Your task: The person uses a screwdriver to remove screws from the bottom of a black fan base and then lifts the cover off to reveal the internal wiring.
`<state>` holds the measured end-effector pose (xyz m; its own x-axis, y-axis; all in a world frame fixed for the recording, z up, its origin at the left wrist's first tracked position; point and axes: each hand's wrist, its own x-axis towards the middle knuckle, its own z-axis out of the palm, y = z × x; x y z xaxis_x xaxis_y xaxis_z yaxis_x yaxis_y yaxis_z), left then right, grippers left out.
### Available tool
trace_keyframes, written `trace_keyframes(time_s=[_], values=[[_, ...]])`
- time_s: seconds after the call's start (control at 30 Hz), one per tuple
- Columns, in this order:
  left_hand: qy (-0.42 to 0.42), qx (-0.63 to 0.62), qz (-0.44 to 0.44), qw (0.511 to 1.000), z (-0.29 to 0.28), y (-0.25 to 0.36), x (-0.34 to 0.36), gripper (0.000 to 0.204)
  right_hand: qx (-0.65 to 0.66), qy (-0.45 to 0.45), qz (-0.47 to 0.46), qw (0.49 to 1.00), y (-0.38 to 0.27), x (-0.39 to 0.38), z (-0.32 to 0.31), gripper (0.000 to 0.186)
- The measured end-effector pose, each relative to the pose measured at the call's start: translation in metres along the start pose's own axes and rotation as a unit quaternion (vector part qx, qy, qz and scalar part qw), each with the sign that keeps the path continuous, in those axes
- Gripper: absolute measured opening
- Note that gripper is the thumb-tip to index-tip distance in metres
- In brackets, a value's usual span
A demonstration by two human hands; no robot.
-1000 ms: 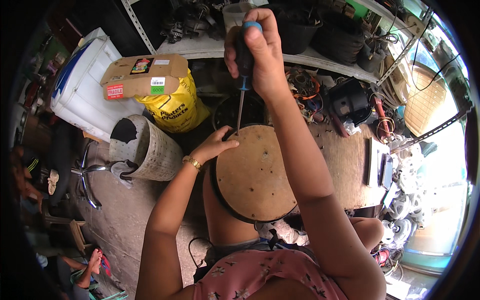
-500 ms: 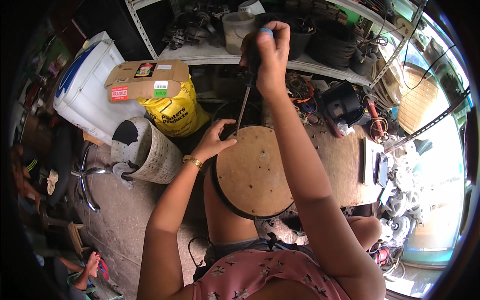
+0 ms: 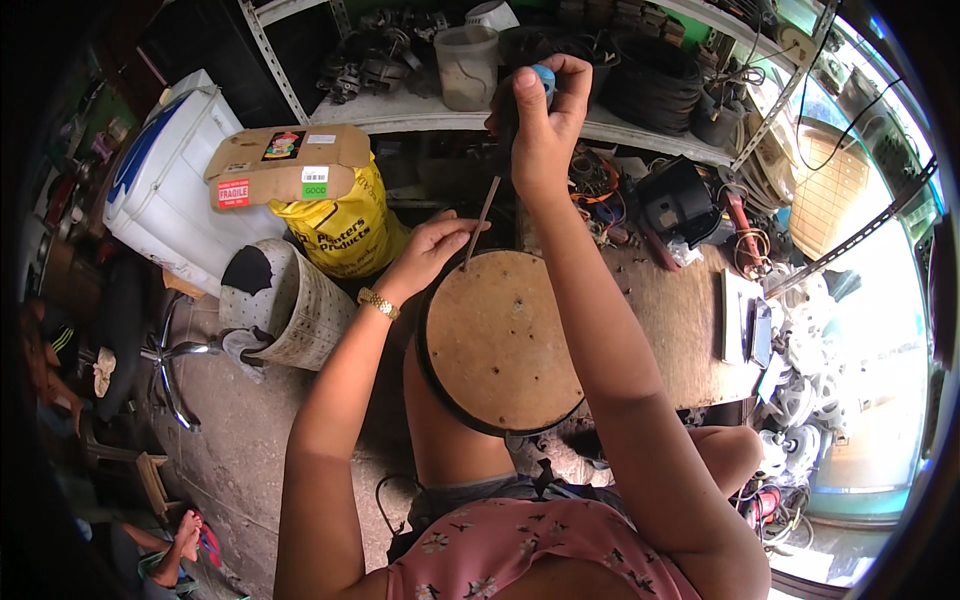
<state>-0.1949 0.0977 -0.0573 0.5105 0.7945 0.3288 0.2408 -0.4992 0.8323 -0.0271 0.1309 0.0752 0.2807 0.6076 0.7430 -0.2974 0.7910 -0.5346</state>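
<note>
My right hand is closed on the dark handle of a screwdriver with a blue top. Its thin shaft slants down to the far left rim of a round tan board with small holes and a dark edge, lying over my bare thigh. My left hand, with a gold watch at the wrist, has its fingertips closed at the shaft, just above the board's rim.
A wooden table holds cluttered parts and a black housing. A spotted bucket, yellow sack, cardboard and white bin stand left. A shelf is behind. Another person's feet show lower left.
My right hand and the screwdriver's handle are lower than a second ago, the shaft more slanted. My left hand has moved up from the board's rim to the shaft.
</note>
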Motion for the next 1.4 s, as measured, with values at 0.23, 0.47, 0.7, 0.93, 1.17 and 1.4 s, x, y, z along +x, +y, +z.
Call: trace_keyframes(time_s=[0.23, 0.47, 0.7, 0.93, 1.17, 1.4], values=[[-0.004, -0.034, 0.01, 0.999, 0.005, 0.01, 0.013, 0.021, 0.081, -0.099, 0.2, 0.971, -0.017, 0.012, -0.01, 0.045], [0.062, -0.023, -0.046, 0.997, 0.015, 0.002, 0.015, 0.01, 0.07, -0.016, 0.049, 0.996, -0.011, -0.003, 0.0, 0.042], [0.079, -0.037, -0.076, 0.993, 0.015, 0.008, 0.018, 0.026, 0.051, -0.056, 0.141, 0.987, -0.017, 0.007, -0.009, 0.037], [0.029, 0.051, -0.054, 0.997, 0.014, 0.021, 0.018, 0.014, 0.035, 0.008, 0.06, 0.998, -0.006, 0.001, -0.005, 0.026], [0.042, -0.013, -0.038, 0.998, 0.009, 0.003, 0.011, 0.018, 0.116, -0.111, 0.181, 0.97, -0.016, 0.012, -0.02, 0.042], [0.022, 0.07, -0.109, 0.991, 0.009, 0.001, 0.014, 0.018, 0.014, -0.048, 0.055, 0.997, -0.02, 0.003, -0.007, 0.038]])
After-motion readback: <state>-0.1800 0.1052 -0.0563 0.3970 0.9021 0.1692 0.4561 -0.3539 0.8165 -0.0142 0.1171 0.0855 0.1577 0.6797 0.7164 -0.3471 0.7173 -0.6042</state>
